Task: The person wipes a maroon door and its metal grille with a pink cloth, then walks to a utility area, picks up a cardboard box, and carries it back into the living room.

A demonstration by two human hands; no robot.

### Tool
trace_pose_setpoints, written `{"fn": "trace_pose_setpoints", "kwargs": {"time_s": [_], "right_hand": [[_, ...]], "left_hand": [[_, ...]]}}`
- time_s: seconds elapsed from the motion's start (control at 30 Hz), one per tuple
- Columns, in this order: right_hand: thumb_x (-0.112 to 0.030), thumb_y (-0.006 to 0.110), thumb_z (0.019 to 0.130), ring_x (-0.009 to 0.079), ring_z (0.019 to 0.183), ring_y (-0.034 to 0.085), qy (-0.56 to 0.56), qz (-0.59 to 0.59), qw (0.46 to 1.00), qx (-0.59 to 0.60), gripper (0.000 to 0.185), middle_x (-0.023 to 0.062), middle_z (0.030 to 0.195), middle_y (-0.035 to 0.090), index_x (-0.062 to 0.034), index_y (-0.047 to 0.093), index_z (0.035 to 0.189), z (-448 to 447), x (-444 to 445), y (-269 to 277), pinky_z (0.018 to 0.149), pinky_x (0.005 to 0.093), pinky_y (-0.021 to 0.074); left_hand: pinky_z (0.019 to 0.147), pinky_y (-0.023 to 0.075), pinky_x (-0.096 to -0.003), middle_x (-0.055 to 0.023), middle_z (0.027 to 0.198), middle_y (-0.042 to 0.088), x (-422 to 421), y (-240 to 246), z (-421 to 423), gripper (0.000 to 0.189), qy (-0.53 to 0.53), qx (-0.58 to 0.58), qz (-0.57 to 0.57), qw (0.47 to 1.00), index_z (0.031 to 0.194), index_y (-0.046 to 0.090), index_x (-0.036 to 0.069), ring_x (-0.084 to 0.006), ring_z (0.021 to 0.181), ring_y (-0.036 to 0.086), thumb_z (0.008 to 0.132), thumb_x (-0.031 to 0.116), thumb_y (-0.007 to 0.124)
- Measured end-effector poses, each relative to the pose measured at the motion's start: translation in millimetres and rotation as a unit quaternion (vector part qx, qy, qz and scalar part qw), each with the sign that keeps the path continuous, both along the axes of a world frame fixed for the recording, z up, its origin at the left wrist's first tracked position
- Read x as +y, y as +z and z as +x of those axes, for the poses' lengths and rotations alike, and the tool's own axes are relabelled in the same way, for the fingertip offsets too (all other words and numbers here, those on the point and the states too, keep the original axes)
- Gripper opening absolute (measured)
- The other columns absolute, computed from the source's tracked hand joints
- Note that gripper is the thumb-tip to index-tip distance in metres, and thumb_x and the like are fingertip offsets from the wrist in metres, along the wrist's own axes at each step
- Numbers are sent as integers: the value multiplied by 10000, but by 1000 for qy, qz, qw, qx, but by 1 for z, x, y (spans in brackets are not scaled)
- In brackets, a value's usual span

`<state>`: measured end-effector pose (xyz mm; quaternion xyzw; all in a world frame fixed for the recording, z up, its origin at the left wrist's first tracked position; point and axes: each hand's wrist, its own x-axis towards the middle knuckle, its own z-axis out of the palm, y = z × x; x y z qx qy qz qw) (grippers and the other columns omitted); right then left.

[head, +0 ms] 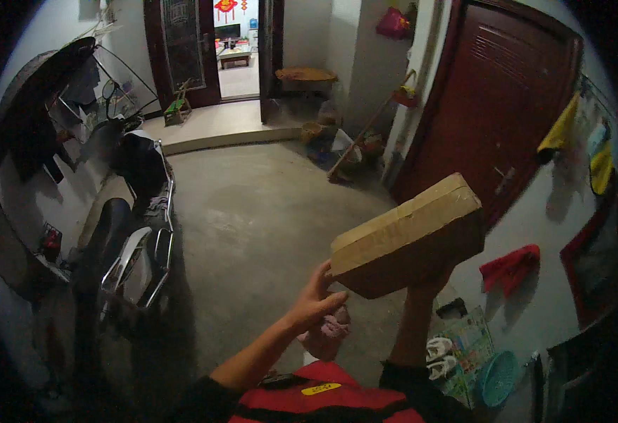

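Note:
A taped cardboard box [409, 232] is held up at a tilt in front of me, right of the middle. My right hand [436, 277] supports it from below; the box and shadow hide most of its fingers. At the lower left corner of the box is my left hand [322, 296], its fingers by the edge and its thumb apart; whether it grips or just touches the corner is unclear. A crumpled pinkish cloth [333, 328] shows just under the left hand. Red clothing with black bands [330, 396] covers my front.
A scooter [134, 227] stands along the left wall. Ahead, a raised step [219, 137] leads to an open doorway. A broom [359, 137] leans near the closed dark red door [499, 100]. White shoes [440, 357] and a teal basket [498, 378] lie at the lower right.

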<state>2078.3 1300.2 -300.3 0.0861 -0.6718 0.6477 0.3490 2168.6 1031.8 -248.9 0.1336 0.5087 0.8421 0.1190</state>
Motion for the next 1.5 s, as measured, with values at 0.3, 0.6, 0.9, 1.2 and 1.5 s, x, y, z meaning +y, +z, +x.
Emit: {"fn": "trace_pose_setpoints", "kwargs": {"time_s": [0.3,0.6,0.9,1.2,1.5], "right_hand": [[-515,440,913,289,1212,441,340,-446,828,-8,646,106,1341,440,-83,337,1381,-182,-207,23,1039,448,342],[-471,424,946,251,1185,468,464,-397,791,-31,564,87,1318,461,-76,383,1346,-402,-334,9,1005,420,388],[-360,684,776,258,1191,475,488,34,872,-11,774,124,1320,466,-43,334,1390,-545,-502,65,1005,379,383],[-298,712,744,278,1270,409,497,117,854,-102,855,187,1365,423,4,270,1411,-666,-645,156,1073,393,287],[-341,561,865,248,1117,539,400,-42,916,-4,611,164,1261,521,-9,381,1345,-890,-638,130,997,385,387]], "left_hand": [[805,474,-312,-110,1270,449,-126,-25,-150,833,157,153,-129,967,1442,114,152,-176,1039,513,818,108,663],[636,506,-277,-119,1369,413,-314,28,-292,845,136,-48,-186,972,1415,254,103,-135,716,594,708,42,712],[551,479,-278,-121,935,633,-437,8,-480,822,197,6,-320,927,1349,365,78,-143,646,593,652,131,796],[533,499,-317,-91,873,592,-554,-54,-690,542,142,-78,-20,987,1205,468,67,-172,669,552,745,197,723],[885,469,-371,-82,1237,507,-652,-87,-903,684,27,-99,307,946,1340,375,74,-222,1048,520,834,476,599]]}}
